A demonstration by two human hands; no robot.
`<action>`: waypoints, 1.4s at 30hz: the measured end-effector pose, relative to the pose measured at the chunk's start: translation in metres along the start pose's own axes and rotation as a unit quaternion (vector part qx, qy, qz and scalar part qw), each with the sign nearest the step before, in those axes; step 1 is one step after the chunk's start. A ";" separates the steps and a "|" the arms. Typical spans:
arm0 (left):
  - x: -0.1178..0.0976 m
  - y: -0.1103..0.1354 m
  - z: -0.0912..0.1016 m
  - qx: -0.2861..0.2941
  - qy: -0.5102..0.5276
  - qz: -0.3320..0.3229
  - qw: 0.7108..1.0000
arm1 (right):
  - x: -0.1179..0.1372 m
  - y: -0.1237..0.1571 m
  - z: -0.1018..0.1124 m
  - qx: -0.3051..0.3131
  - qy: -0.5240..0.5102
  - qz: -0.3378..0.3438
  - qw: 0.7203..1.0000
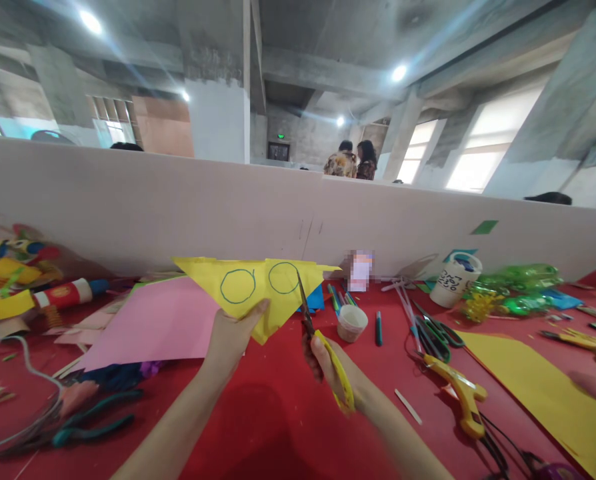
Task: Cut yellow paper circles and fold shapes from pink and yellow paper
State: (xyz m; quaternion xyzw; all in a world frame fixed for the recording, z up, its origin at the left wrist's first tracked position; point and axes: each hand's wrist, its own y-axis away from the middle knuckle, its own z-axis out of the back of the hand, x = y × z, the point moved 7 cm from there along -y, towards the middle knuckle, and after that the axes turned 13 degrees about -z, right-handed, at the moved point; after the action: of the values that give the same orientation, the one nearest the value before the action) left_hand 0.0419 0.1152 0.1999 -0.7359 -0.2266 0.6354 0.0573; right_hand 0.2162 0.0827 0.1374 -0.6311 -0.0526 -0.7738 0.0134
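Black writing is showing on the tilted white round tub (445, 287), way over to the R of the R fingers, but it's too fuzzy to read for sure.

The L hand (239, 327) is pinching the yellow pointy paper (261, 287) near its bottom tip. The thumb is lying flat on the front, w/ no gap to the paper; the other fingers are hiding behind, so can't tell how bent they are. Two blue-green drawn circles (284, 278) are showing on the paper, just above the L thumb.

The R hand (325, 357) is curling tight around the yellow-handled metal scissors (345, 383), thumb on top. The dark blades are pointing up from the R fingers, right by the R-side circle; can't tell if they're touching the paper.

A big pink flat paper sheet (161, 327) is lying L of the L fingers. A small whitish round cup (352, 325) is standing just past the R fingers.
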 end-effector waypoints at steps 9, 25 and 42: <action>0.000 0.004 -0.004 -0.011 0.049 -0.002 0.999 | -0.003 0.000 -0.006 -0.006 -0.011 -0.013 1.000; 0.010 0.011 -0.008 0.009 0.076 -0.007 0.997 | -0.001 0.001 -0.008 -0.031 -0.042 -0.008 0.999; 0.007 0.011 -0.007 0.009 0.061 -0.006 0.998 | 0.003 0.002 -0.002 -0.067 0.006 0.013 0.998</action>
State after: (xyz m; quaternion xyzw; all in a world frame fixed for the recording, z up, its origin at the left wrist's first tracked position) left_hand 0.0517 0.1089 0.1909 -0.7712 -0.2210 0.5914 0.0813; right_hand 0.2138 0.0802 0.1401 -0.6262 0.0071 -0.7794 -0.0186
